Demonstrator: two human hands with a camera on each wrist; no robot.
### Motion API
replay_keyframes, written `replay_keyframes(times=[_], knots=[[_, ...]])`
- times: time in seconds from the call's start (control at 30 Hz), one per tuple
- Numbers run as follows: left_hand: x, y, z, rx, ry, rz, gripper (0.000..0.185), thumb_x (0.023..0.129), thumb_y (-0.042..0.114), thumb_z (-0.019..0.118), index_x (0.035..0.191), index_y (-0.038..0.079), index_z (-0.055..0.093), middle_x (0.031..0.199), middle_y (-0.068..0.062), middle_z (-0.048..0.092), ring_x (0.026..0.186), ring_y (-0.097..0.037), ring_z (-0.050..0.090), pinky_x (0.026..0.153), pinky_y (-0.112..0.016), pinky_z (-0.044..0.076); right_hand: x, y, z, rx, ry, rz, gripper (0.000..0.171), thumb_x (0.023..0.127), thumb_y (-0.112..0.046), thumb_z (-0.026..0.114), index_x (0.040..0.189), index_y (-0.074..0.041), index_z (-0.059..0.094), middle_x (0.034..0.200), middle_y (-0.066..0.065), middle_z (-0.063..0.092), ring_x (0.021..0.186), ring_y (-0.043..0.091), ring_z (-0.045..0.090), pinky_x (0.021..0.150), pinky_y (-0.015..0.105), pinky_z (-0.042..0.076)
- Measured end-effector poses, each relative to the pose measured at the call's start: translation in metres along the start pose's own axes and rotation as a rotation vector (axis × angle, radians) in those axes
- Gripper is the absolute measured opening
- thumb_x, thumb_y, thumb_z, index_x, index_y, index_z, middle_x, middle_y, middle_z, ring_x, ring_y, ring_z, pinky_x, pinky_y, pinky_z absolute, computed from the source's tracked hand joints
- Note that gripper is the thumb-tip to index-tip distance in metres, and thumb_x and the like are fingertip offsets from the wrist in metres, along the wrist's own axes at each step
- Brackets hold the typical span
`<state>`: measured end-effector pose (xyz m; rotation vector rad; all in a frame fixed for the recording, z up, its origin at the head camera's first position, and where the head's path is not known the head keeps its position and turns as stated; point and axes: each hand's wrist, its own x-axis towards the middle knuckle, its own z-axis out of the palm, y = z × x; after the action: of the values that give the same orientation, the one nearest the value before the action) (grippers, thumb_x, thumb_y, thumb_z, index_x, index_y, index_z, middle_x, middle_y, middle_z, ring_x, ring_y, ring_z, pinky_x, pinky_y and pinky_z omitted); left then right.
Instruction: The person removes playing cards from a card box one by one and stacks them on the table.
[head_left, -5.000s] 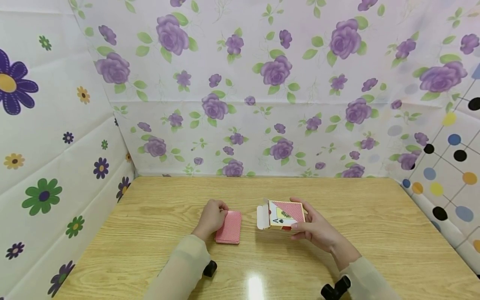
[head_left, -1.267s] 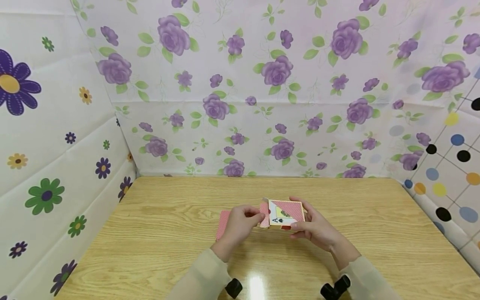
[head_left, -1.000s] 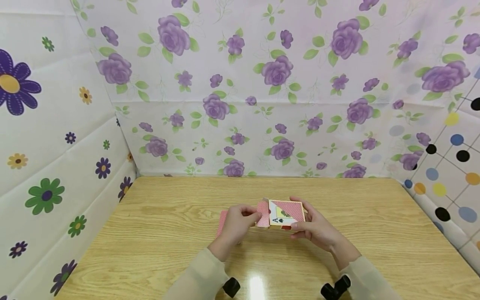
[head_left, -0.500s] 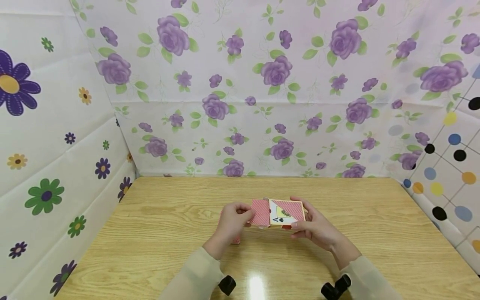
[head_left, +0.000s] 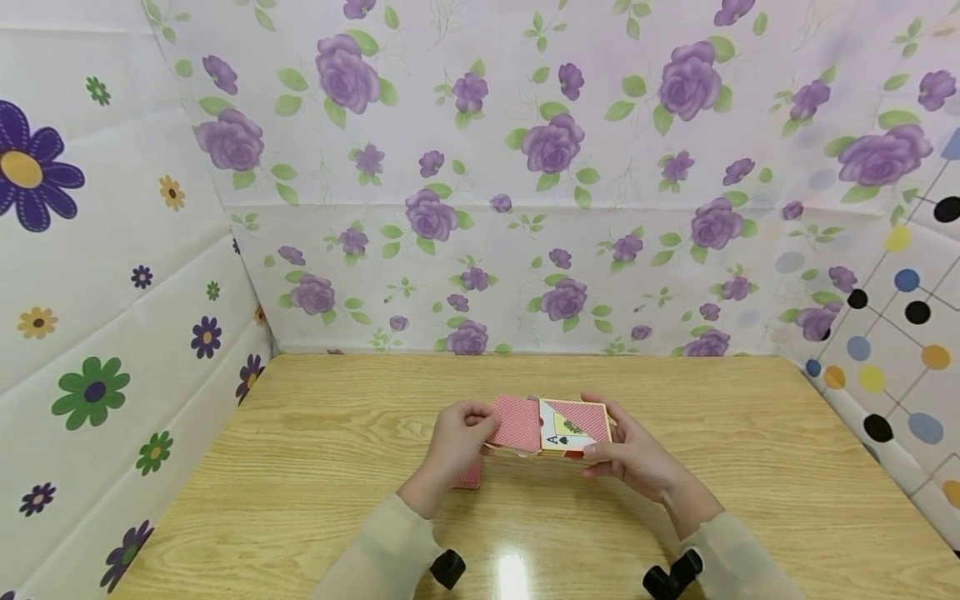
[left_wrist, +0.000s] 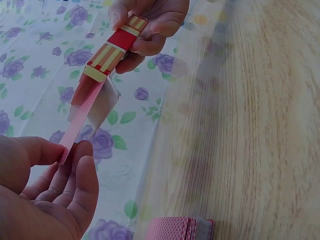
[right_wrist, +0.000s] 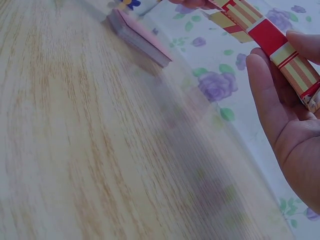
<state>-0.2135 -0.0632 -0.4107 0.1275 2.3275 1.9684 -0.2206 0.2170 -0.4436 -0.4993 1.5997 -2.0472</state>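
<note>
My right hand (head_left: 639, 460) grips a playing card box (head_left: 577, 427) above the table, its end facing left. Red patterned playing cards (head_left: 517, 423) stick out of that end. Thumb and fingers of my left hand (head_left: 453, 440) pinch the outer edge of these cards, their other part hidden inside the box. From the side, in the left wrist view, the cards (left_wrist: 80, 122) look like a thin packet, with the box's pale flap (left_wrist: 104, 102) hanging beside them. A stack of red-backed cards (head_left: 468, 477) lies on the table beneath my left hand, partly covered by it.
The wooden table (head_left: 300, 500) stretches out on all sides of the hands. A flowered cloth (head_left: 495, 275) hangs behind it, with patterned cloths at left and right. Each wrist carries a black camera mount (head_left: 448, 569).
My left hand has gone from the stack on the table to the box's end, then back leftward, drawing cards partly out. The right hand and box have stayed nearly still.
</note>
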Motion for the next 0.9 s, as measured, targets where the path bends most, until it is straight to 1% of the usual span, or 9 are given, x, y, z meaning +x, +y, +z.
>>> replay_keyframes(times=[0.1, 0.3, 0.37, 0.57, 0.73, 0.9], knots=[[0.000, 0.000, -0.002, 0.000, 0.009, -0.004, 0.021, 0.093, 0.010, 0.058, 0.106, -0.006, 0.060, 0.089, -0.013, 0.065, 0.070, -0.014, 0.063, 0.065, -0.035, 0.057, 0.000, 0.000, 0.000, -0.002, -0.004, -0.003, 0.083, 0.090, 0.001, 0.057, 0.151, -0.023, 0.006, 0.127, 0.007, 0.057, 0.105, 0.027, 0.065, 0.076, 0.035, 0.057], [0.000, 0.003, -0.008, 0.001, 0.045, -0.012, 0.022, 0.094, 0.010, 0.056, 0.109, -0.005, 0.060, 0.092, -0.013, 0.065, 0.069, -0.013, 0.063, 0.069, -0.042, 0.057, -0.001, 0.000, 0.000, 0.002, -0.014, -0.011, 0.083, 0.091, 0.001, 0.056, 0.151, -0.023, 0.004, 0.128, 0.009, 0.057, 0.109, 0.034, 0.062, 0.077, 0.036, 0.057], [-0.001, 0.003, -0.011, 0.001, 0.058, -0.008, 0.023, 0.095, 0.010, 0.056, 0.111, -0.005, 0.059, 0.093, -0.013, 0.064, 0.070, -0.014, 0.064, 0.070, -0.041, 0.057, -0.001, 0.000, -0.001, 0.004, -0.014, -0.013, 0.082, 0.091, 0.001, 0.056, 0.151, -0.023, 0.005, 0.128, 0.009, 0.056, 0.109, 0.034, 0.062, 0.077, 0.036, 0.057], [0.000, 0.002, -0.019, 0.008, 0.099, -0.018, 0.025, 0.095, 0.010, 0.054, 0.114, -0.005, 0.059, 0.093, -0.012, 0.062, 0.068, -0.011, 0.059, 0.066, -0.032, 0.056, -0.001, 0.002, -0.003, 0.014, -0.009, -0.011, 0.082, 0.091, 0.002, 0.056, 0.151, -0.024, 0.006, 0.128, 0.009, 0.056, 0.106, 0.030, 0.064, 0.077, 0.037, 0.057], [0.001, 0.003, -0.026, 0.004, 0.112, -0.028, 0.024, 0.096, 0.010, 0.052, 0.116, -0.004, 0.059, 0.092, -0.010, 0.059, 0.072, -0.012, 0.056, 0.066, -0.029, 0.054, -0.001, 0.002, -0.003, 0.003, -0.004, -0.006, 0.082, 0.091, 0.001, 0.056, 0.151, -0.024, 0.006, 0.129, 0.008, 0.055, 0.105, 0.027, 0.065, 0.077, 0.037, 0.057], [0.003, 0.004, -0.031, 0.055, 0.134, -0.007, 0.023, 0.096, 0.009, 0.053, 0.114, -0.003, 0.060, 0.092, -0.012, 0.059, 0.074, -0.014, 0.055, 0.064, -0.027, 0.053, -0.002, 0.001, -0.002, -0.007, -0.005, -0.014, 0.081, 0.091, 0.001, 0.056, 0.150, -0.023, 0.006, 0.129, 0.007, 0.056, 0.106, 0.028, 0.065, 0.078, 0.037, 0.057]])
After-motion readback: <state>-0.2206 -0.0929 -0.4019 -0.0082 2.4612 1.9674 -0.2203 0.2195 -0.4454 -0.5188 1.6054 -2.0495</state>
